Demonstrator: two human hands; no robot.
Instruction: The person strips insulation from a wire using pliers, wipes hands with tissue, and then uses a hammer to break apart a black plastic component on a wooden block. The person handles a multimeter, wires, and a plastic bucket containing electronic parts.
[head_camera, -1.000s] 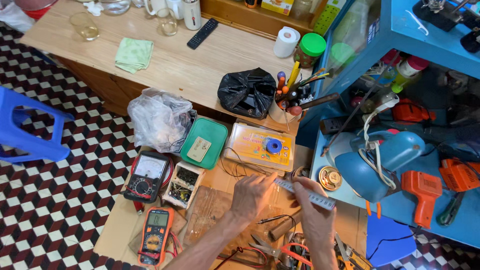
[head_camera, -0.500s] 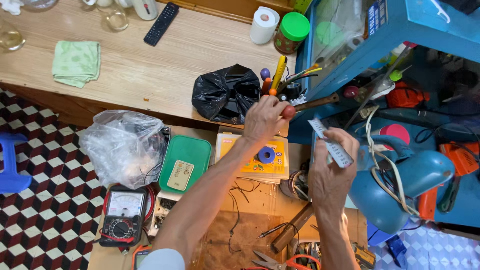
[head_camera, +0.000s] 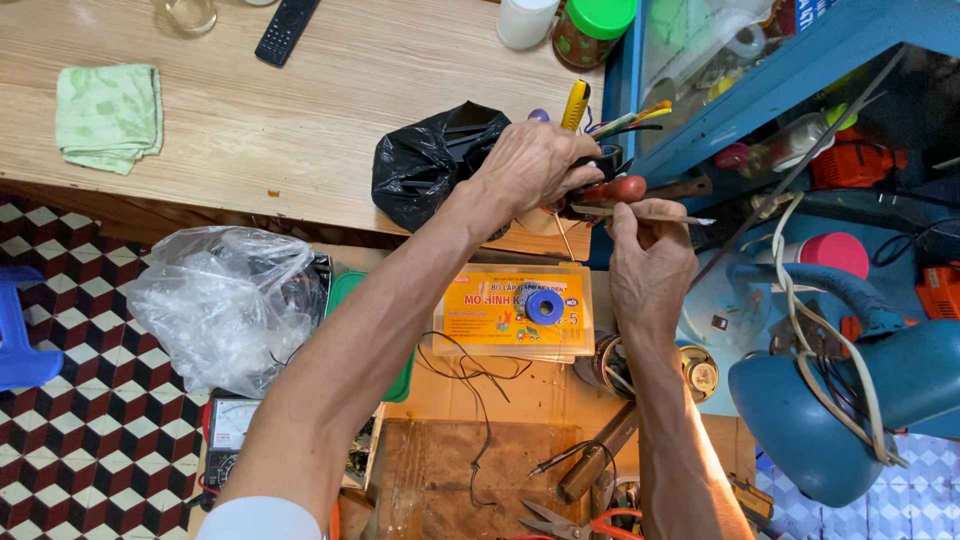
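Reaching into the tool holder (head_camera: 590, 150) at upper centre of the frame, the left hand (head_camera: 535, 165) is closed over a red-handled tool (head_camera: 615, 189) at the holder's rim; which tool it is cannot be told, since its working end is hidden. The right hand (head_camera: 650, 265), just below and to the right, pinches a thin flat metal strip (head_camera: 650, 213) between thumb and fingertips, the strip lying level and pointing toward the right of the frame, close under the red handle.

The holder stands on the wooden surface (head_camera: 250, 120), just beside a crumpled black plastic bag (head_camera: 430, 160). A yellow-handled tool (head_camera: 573, 104) and several coloured wires stick up out of it.

Lower centre: an orange kit box (head_camera: 515, 310) with a blue ring on its lid, directly under both forearms. Left of centre: a clear plastic bag (head_camera: 225, 305). Upper left: a folded green cloth (head_camera: 108, 112). Top edge: a black remote (head_camera: 285, 28). Lower right: a blue desk lamp (head_camera: 840, 400).

Judgement on the grip: the holder is crowded, so the red handle is best drawn straight up along its own line, clear of the wires and the yellow handle. Keeping the strip level and away from the holder's mouth would avoid snagging it. The holder looks light; steadying it with the heel of the left hand seems wise.
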